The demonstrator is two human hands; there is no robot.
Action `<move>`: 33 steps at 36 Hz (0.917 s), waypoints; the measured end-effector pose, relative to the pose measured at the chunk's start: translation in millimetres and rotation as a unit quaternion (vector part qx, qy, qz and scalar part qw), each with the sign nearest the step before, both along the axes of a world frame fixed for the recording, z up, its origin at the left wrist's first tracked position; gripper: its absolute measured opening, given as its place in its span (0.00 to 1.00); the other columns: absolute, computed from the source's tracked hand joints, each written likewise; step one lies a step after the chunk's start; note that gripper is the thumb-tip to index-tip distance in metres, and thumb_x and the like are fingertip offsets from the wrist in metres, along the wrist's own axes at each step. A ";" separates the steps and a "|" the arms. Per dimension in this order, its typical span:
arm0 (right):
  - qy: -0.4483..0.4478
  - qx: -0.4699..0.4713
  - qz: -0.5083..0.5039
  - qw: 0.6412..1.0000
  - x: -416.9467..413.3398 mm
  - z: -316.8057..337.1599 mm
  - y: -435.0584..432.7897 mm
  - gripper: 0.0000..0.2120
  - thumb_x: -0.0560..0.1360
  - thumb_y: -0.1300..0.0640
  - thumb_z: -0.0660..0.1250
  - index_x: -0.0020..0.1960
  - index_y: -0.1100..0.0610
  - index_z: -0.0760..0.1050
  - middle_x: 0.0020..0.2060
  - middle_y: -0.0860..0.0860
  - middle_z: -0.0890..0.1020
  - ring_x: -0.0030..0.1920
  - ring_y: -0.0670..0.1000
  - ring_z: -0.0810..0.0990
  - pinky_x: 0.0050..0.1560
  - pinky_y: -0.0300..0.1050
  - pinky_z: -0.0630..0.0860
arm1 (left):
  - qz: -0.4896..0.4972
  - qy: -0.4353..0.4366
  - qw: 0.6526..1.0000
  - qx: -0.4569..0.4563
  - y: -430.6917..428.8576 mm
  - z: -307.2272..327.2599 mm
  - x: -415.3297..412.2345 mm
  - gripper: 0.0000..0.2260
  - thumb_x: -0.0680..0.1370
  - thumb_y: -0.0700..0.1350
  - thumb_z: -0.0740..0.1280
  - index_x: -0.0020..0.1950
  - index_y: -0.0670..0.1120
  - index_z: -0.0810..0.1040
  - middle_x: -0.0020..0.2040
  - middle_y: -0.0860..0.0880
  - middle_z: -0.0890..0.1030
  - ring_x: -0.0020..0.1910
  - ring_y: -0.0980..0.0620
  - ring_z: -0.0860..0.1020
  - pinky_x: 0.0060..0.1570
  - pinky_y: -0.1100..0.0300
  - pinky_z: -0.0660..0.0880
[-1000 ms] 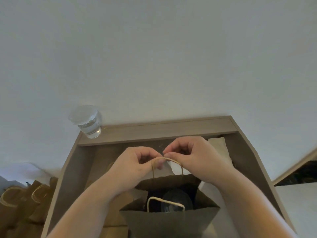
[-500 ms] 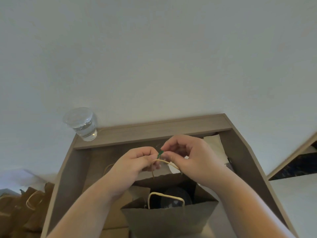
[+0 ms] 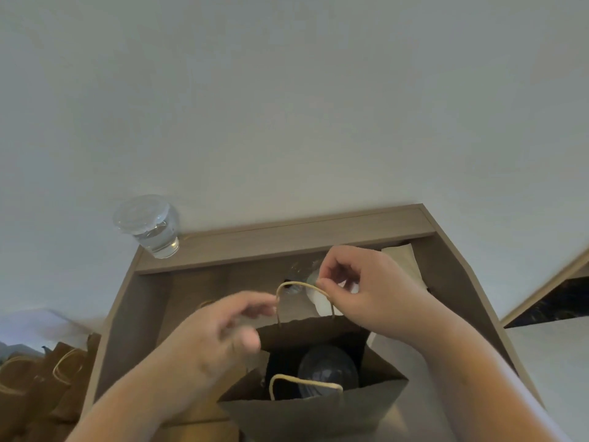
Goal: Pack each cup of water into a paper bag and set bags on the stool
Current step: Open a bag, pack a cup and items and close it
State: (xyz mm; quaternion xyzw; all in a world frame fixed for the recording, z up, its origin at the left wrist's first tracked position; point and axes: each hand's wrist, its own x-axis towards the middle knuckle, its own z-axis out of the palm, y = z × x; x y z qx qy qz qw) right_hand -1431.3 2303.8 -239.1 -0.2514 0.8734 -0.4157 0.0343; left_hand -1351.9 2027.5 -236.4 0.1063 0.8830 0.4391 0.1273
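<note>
- The desk (image 3: 318, 237) is filling the lower middle. Its near edge is running out of frame, and arms and the bag are covering much of its inner surface.
- The bag (image 3: 318, 416) is standing open on the desk, nearest the camera. The bottom edge is cutting off its base.
- The spare bags (image 3: 38, 387) are bunching at lower left beside the desk, partly cropped; their number cannot be told.
- The left hand (image 3: 210, 339) is showing motion blur. Its fingers are lying loosely extended toward the far handle (image 3: 296, 284) and gripping nothing visible. Whether they are touching the handle cannot be told.
- The right hand (image 3: 373, 291) is reaching over the bag's far rim. Thumb and forefinger are pinching the far handle at its right end, and the other fingers are curling.
- The ledge cup (image 3: 149, 226) is standing upright on the desk's rear ledge at the left corner, lidded and part full of water.
- The bagged cup (image 3: 328, 368) is sitting inside the bag in shadow, with only its top showing.
- The near handle (image 3: 302, 382) is rising from the bag's near rim.
- The white paper (image 3: 401, 260) is lying at the desk's right rear, partly behind the right hand.
</note>
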 end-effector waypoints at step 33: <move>-0.036 0.238 0.067 0.968 52.0 38.6 -19.4 0.05 0.79 0.44 0.68 0.45 0.42 0.75 0.45 0.40 0.83 0.43 0.38 0.79 0.37 0.31 0.71 | 0.035 0.147 0.983 -0.109 54.7 -13.3 15.6 0.07 0.74 0.63 0.67 0.48 0.66 0.83 0.46 0.61 0.80 0.44 0.61 0.80 0.41 0.63 0.77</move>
